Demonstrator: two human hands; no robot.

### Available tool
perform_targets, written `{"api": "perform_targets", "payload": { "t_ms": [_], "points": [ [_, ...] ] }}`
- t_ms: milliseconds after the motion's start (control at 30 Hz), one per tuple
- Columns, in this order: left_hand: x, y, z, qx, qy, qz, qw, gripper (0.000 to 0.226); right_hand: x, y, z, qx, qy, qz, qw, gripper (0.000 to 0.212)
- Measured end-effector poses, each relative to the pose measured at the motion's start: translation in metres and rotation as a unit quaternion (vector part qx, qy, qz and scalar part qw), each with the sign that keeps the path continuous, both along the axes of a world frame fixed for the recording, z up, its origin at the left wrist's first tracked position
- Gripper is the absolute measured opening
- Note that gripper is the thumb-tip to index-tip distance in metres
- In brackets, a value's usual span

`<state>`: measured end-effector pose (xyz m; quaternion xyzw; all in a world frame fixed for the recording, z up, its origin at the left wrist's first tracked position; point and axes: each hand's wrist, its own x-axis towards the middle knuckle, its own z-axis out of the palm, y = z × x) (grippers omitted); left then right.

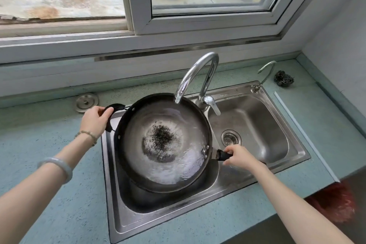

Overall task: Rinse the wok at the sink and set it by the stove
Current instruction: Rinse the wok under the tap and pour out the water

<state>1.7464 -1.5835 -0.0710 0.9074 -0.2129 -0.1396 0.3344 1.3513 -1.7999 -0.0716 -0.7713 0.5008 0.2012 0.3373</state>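
Observation:
A large dark wok (138, 156) is held over the left basin of the steel double sink (293, 130), tilted slightly. Water swirls inside it, with dark specks gathered at the centre. My left hand (95, 119) grips the wok's black loop handle at its upper left. My right hand (239, 156) holds the black stick handle at its lower right. The curved chrome faucet (198, 73) arches over the wok's far rim. No stove is in view.
A steel scouring pad (283, 78) lies on the teal counter at the back right beside a small second tap (266, 71). A round metal cover (87, 102) sits on the counter at the back left. A window ledge runs behind the sink. Something red (334, 202) lies below the counter's right edge.

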Motion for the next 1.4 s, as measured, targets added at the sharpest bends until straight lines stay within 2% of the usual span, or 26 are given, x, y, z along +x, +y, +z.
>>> {"api": "perform_targets", "payload": {
  "t_ms": [167,300,467,633,700,767,867,1033,1167,1300,1400],
  "points": [
    [0.005,0.002,-0.008,0.082,0.053,-0.001,0.995,0.045,-0.005,0.0,0.002,0.118,0.026,0.055,0.991,0.015],
    [0.008,0.021,-0.035,0.119,0.096,-0.002,0.988,0.054,0.0,-0.009,0.025,0.124,0.053,0.09,0.987,0.016],
    [0.0,0.036,-0.049,0.126,0.15,0.005,0.981,0.051,0.013,-0.021,0.046,0.012,0.088,0.132,0.987,0.018],
    [0.007,0.043,-0.057,0.076,0.19,0.007,0.979,0.039,0.018,-0.021,0.053,-0.131,0.089,0.131,0.979,0.034],
    [0.008,0.043,-0.05,0.063,0.19,-0.022,0.979,0.025,0.016,-0.02,0.05,-0.159,0.08,0.116,0.977,0.034],
    [0.007,0.042,-0.041,0.054,0.196,-0.055,0.978,0.032,0.013,-0.017,0.042,-0.185,0.073,0.099,0.975,0.034],
    [0.005,0.043,-0.032,0.052,0.176,-0.089,0.979,0.046,0.005,-0.008,0.024,-0.205,0.061,0.053,0.976,0.033],
    [-0.008,0.052,-0.03,0.09,0.103,-0.152,0.979,0.044,-0.012,0.015,-0.007,-0.218,0.028,-0.047,0.974,0.022],
    [-0.019,0.06,-0.041,0.091,0.018,-0.188,0.978,0.049,-0.022,0.031,-0.03,-0.234,-0.014,-0.123,0.964,0.024],
    [-0.025,0.06,-0.039,0.057,-0.043,-0.169,0.983,0.046,-0.025,0.036,-0.035,-0.23,-0.029,-0.147,0.962,0.025],
    [-0.028,0.061,-0.03,0.03,-0.092,-0.162,0.982,0.047,-0.026,0.032,-0.029,-0.211,-0.002,-0.129,0.969,0.025]
  ]
}}
